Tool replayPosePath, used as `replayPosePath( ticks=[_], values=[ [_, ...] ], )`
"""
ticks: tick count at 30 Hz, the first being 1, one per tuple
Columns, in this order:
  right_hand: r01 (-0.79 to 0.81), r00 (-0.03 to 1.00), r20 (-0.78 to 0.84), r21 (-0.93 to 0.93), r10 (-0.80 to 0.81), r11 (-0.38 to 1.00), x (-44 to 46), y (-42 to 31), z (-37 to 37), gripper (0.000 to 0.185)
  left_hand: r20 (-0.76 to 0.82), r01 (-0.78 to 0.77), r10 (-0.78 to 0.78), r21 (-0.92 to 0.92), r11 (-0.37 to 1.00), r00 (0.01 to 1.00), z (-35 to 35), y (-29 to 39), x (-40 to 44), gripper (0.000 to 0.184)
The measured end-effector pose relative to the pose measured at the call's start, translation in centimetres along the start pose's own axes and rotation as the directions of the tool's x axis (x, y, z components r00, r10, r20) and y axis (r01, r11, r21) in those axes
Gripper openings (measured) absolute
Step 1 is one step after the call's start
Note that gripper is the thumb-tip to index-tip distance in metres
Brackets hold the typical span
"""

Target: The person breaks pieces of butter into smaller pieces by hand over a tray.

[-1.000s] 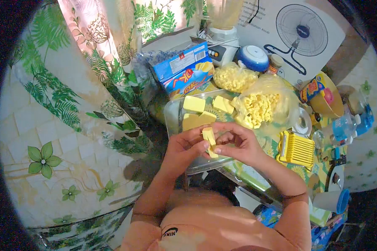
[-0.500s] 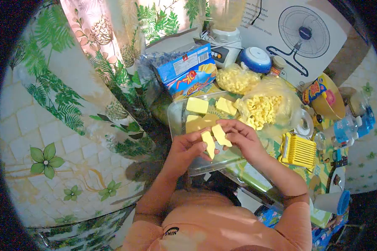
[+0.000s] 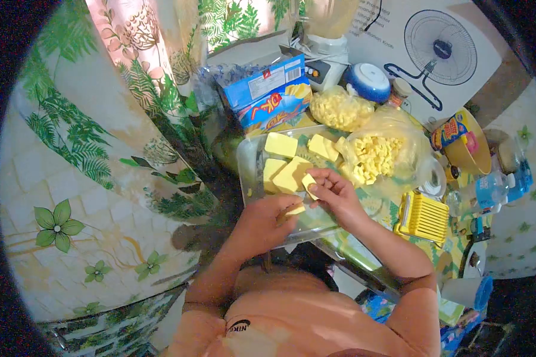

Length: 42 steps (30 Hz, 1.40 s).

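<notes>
My left hand (image 3: 267,221) is closed around a pale yellow piece of cheese (image 3: 295,209), and only its end shows past the fingers. Slightly higher and to the right, my right hand (image 3: 335,191) pinches another piece of cheese (image 3: 309,185) between thumb and fingers. Both hands are over the near part of a clear plastic tray (image 3: 242,178). Inside it, beyond my hands, lie several larger yellow blocks, among them a front block (image 3: 292,174), a back left block (image 3: 281,144) and a back right block (image 3: 323,147).
Right of the tray are a plastic bag of small yellow pieces (image 3: 372,157), a second such bag (image 3: 339,110) and a yellow slicer (image 3: 424,217). Behind stand a blue box (image 3: 268,92), a blender (image 3: 324,62) and a blue bowl (image 3: 368,83). Bottles (image 3: 494,190) stand far right.
The two pieces, held up side by side before, are now apart. My left hand has turned over its piece, covering most of it. The right piece has tilted and moved slightly up.
</notes>
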State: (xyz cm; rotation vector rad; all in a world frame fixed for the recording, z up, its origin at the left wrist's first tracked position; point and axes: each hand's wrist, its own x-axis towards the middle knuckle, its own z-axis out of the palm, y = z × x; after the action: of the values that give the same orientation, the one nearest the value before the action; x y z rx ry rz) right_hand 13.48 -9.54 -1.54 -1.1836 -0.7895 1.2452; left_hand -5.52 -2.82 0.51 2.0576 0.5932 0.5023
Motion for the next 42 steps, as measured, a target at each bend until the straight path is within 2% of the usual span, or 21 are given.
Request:
replayPosePath(
  ticks=[3, 7, 10, 13, 16, 19, 22, 25, 31, 34, 42],
  values=[
    [0.013, 1.000, -0.007, 0.086, -0.013, 0.996, 0.4, 0.6, -0.2, 0.033, 0.046, -0.071, 0.064, 0.168, 0.983, 0.997, 0.6, 0.3, 0.2, 0.026],
    [0.084, 0.996, 0.005, 0.064, -0.084, 0.994, 0.5, 0.5, -0.4, 0.035, 0.069, -0.115, 0.097, 0.334, 0.936, 0.993, 1.2, 0.2, 0.5, 0.024],
    [0.100, 0.995, -0.014, 0.011, -0.100, 0.995, 0.3, 0.6, -0.5, 0.038, 0.022, -0.148, 0.149, 0.320, 0.936, 0.989, 1.2, 0.3, 0.9, 0.024],
    [0.131, 0.991, 0.015, -0.018, -0.130, 0.991, 0.4, 0.7, -0.5, 0.040, -0.082, 0.008, 0.000, 0.089, 0.996, 0.997, 1.4, -0.6, 1.4, 0.023],
    [0.137, 0.990, 0.022, -0.007, -0.137, 0.991, 0.0, -0.1, 0.1, 0.040, -0.164, 0.147, -0.154, -0.053, 0.988, 0.974, 1.4, -0.5, 2.1, 0.023],
    [0.116, 0.993, 0.036, -0.008, -0.115, 0.993, -0.2, -0.3, 0.1, 0.040, -0.195, 0.020, -0.085, -0.311, 0.950, 0.977, 1.6, -1.1, 2.4, 0.025],
    [0.104, 0.992, 0.070, 0.018, -0.105, 0.994, -0.1, -0.1, -0.1, 0.041, -0.131, 0.038, -0.101, -0.413, 0.910, 0.986, 1.9, -2.5, 2.5, 0.027],
    [0.101, 0.991, 0.084, -0.005, -0.101, 0.995, -0.1, 0.3, -0.4, 0.041, -0.044, 0.189, -0.261, -0.579, 0.793, 0.964, 1.5, -1.4, 2.2, 0.029],
    [0.053, 0.995, 0.084, 0.002, -0.053, 0.999, -0.1, -0.4, -0.3, 0.044, 0.043, 0.266, -0.301, -0.596, 0.757, 0.953, 0.7, -1.0, 2.3, 0.027],
    [0.064, 0.993, 0.095, 0.014, -0.065, 0.998, -0.3, -0.3, -0.2, 0.044, 0.052, 0.226, -0.246, -0.611, 0.758, 0.968, 0.8, -1.6, 2.2, 0.028],
    [0.062, 0.995, 0.074, -0.012, -0.061, 0.998, -0.4, -0.2, -0.1, 0.044, 0.056, 0.230, -0.241, -0.565, 0.793, 0.969, 1.0, -1.0, 2.1, 0.033]
  ],
)
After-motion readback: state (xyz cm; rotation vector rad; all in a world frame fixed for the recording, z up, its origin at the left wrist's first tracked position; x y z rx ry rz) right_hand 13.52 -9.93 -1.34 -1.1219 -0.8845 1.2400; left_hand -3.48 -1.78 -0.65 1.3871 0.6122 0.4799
